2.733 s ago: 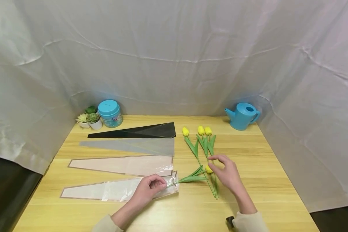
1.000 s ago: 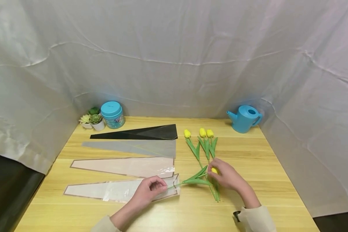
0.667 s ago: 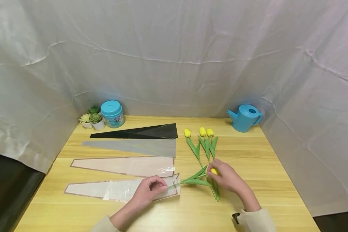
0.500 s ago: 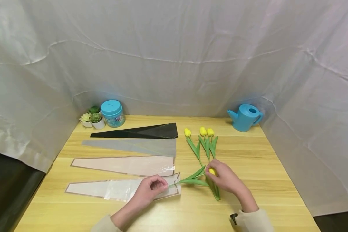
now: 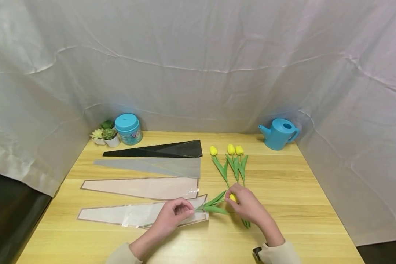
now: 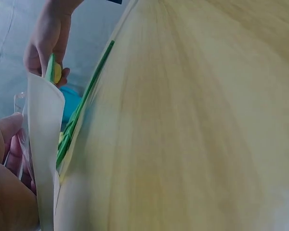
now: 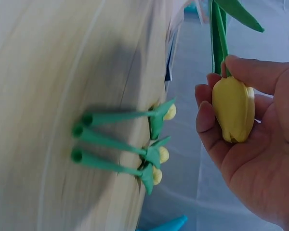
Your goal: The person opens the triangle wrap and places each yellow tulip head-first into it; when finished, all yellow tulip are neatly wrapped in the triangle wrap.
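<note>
the left hand point(image 5: 171, 216) pinches the white wrapper point(image 5: 102, 213) near its wide end, thumb and fingers curled on the film. the right hand point(image 5: 247, 206) grasps a tulip point(image 7: 232, 110) by the stem just under its yellow bloom. this tulip lies between the hands, leaves at the wrapper's mouth; its stem runs in under the left hand, and the green end shows to the left of it. next comes the pink wrapper point(image 5: 135, 187), flat on the table point(image 5: 303, 212). to its right lie three tulips point(image 5: 236, 167), blooms pointing away, stems partly behind the right hand. beyond the pink wrapper lie the gray wrapper point(image 5: 175, 166) and the black wrapper point(image 5: 181, 149). farther back stand small plants point(image 5: 108, 135) beside a blue jar point(image 5: 128, 126), and, at right, a watering can point(image 5: 277, 136). pale cloth point(image 5: 198, 91) hangs behind.
</note>
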`<state>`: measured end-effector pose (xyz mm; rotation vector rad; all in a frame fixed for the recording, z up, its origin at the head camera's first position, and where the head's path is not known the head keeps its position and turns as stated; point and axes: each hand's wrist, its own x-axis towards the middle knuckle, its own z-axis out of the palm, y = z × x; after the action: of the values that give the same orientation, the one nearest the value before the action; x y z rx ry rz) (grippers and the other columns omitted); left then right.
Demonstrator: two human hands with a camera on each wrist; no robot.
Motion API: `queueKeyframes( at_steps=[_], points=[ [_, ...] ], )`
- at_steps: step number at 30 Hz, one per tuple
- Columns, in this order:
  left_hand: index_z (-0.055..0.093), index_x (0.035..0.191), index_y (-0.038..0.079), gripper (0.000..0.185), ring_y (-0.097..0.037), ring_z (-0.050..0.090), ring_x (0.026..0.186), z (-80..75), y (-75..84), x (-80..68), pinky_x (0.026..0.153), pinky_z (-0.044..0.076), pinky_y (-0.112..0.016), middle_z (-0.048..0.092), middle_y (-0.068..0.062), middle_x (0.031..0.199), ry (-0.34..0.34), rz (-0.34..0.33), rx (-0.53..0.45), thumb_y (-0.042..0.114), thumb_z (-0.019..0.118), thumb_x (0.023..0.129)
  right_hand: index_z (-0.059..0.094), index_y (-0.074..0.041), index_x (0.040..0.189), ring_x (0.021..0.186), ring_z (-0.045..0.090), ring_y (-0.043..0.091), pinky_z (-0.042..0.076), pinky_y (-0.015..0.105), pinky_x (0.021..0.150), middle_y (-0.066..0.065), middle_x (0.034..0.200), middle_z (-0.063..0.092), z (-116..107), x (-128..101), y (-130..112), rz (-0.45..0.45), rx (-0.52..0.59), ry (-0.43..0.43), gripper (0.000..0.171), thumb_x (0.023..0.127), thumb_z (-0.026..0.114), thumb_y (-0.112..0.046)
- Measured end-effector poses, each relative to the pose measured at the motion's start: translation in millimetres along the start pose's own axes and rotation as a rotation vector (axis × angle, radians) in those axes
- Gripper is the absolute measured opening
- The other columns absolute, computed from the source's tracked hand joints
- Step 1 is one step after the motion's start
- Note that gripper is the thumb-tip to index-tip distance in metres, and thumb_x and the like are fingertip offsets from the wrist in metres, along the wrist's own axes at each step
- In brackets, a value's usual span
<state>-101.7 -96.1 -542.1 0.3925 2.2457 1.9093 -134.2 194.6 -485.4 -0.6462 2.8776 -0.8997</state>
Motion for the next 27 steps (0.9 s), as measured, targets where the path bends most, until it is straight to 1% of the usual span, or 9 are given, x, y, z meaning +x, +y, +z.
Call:
queueKeyframes(
  at_steps=[5, 8, 12, 15, 23, 27],
  points=[
    [0.074, 0.099, 0.010, 0.012, -0.005, 0.054, 0.073, 2.9, 2.7, 2.1, 0.067, 0.046, -0.017, 0.067, -0.003, 0.088, -0.003, 0.001, -0.001, 0.018, 0.079, 0.091, 0.065, -0.020, 0.089, 0.092, 0.062, 0.013, 0.056, 0.039, 0.084, -0.003, 0.097, 0.064, 7.1, 1.7, -6.6, -0.001, -0.021, 0.025, 0.014, 0.097, 0.071, -0.010],
    [0.074, 0.098, 0.011, 0.012, -0.005, 0.054, 0.073, 4.1, 4.2, 3.0, 0.068, 0.046, -0.018, 0.067, -0.003, 0.088, 0.001, -0.005, 0.008, 0.019, 0.080, 0.091, 0.065, -0.019, 0.088, 0.092, 0.063, 0.015, 0.056, 0.039, 0.083, -0.003, 0.097, 0.064, 11.0, 2.7, -9.7, -0.010, -0.020, 0.039, 0.014, 0.096, 0.072, -0.009],
    [0.074, 0.099, 0.011, 0.012, -0.005, 0.054, 0.073, 5.8, 4.7, 3.9, 0.068, 0.046, -0.018, 0.066, -0.003, 0.088, -0.001, -0.010, 0.015, 0.019, 0.080, 0.091, 0.066, -0.019, 0.087, 0.097, 0.065, 0.018, 0.057, 0.042, 0.087, 0.000, 0.101, 0.067, 16.2, 3.1, -14.2, -0.009, -0.007, 0.039, 0.015, 0.095, 0.071, -0.006],
    [0.074, 0.099, 0.012, 0.011, -0.005, 0.054, 0.073, 7.0, 4.7, 4.6, 0.067, 0.045, -0.017, 0.066, -0.003, 0.088, -0.003, -0.011, 0.018, 0.019, 0.079, 0.091, 0.066, -0.019, 0.087, 0.098, 0.066, 0.019, 0.057, 0.044, 0.090, 0.001, 0.104, 0.068, 19.6, 3.8, -17.9, 0.008, 0.001, 0.039, 0.016, 0.094, 0.071, -0.006],
    [0.075, 0.099, 0.011, 0.011, -0.005, 0.056, 0.077, 9.0, 5.5, 6.5, 0.071, 0.046, -0.018, 0.068, -0.009, 0.090, -0.011, 0.025, 0.008, 0.019, 0.078, 0.092, 0.067, -0.017, 0.089, 0.094, 0.065, 0.017, 0.057, 0.041, 0.085, 0.002, 0.103, 0.068, 25.6, 6.8, -25.0, 0.010, -0.005, 0.042, 0.012, 0.094, 0.071, -0.006],
    [0.075, 0.099, 0.012, 0.011, -0.006, 0.056, 0.078, 10.1, 6.6, 6.9, 0.071, 0.046, -0.019, 0.069, -0.009, 0.090, -0.009, 0.029, 0.021, 0.019, 0.079, 0.092, 0.068, -0.016, 0.089, 0.093, 0.064, 0.016, 0.057, 0.039, 0.084, 0.002, 0.101, 0.068, 29.2, 7.5, -26.8, 0.001, -0.003, 0.051, 0.011, 0.093, 0.071, -0.007]
  ],
)
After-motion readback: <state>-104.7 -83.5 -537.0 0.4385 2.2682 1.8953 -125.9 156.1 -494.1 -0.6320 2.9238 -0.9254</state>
